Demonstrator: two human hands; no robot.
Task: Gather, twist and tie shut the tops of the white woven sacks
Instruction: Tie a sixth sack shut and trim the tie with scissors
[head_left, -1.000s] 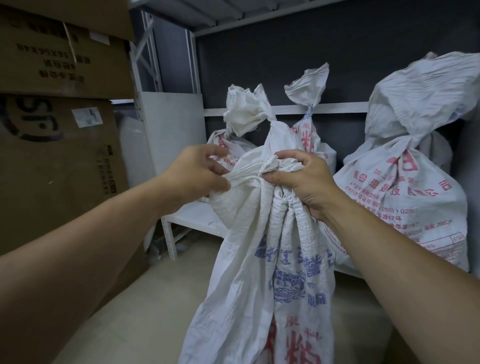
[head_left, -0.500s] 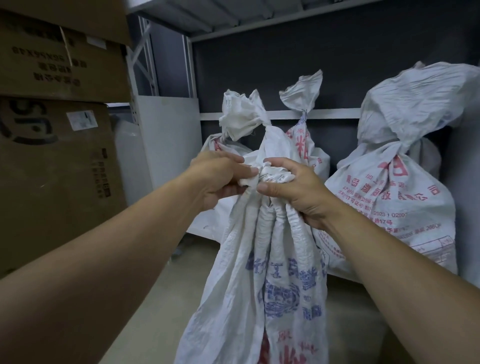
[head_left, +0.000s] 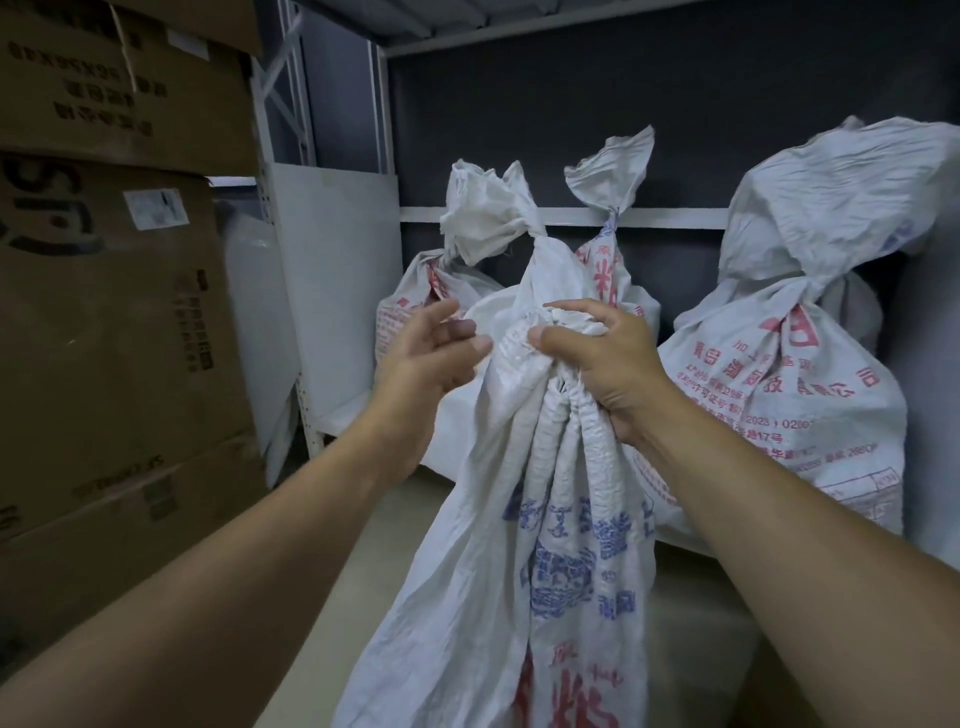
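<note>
Since half a second earlier, the left hand (head_left: 436, 358) had let go of the sack (head_left: 519, 519) and drawn a little to the left. We saw it now with fingers loosely spread, holding nothing, just beside the gathered neck; whether its thumb touched the cloth we could not tell. The right hand (head_left: 597, 364) had kept its place, fingers and thumb curled tight round the bunched neck, so the sack hung from that one grip in front of us, its blue and red print facing the camera and its lower end out of view.

We judged that the gathering was done and that the freed hand was changing its hold, most likely to start the twist or take the loose top. With only one hand on it, the pleats could slip and spread if that grip eased.

Above the right hand the cloth rose toward a crumpled tuft (head_left: 483, 213); we could not tell whether it belonged to this sack or to one behind it.

Behind stood three tied sacks (head_left: 779, 374) on a low white shelf (head_left: 332, 410), their necks already cinched. Well apart to the left were stacked cardboard boxes (head_left: 104, 312), and a pale floor (head_left: 691, 623) lay below.
</note>
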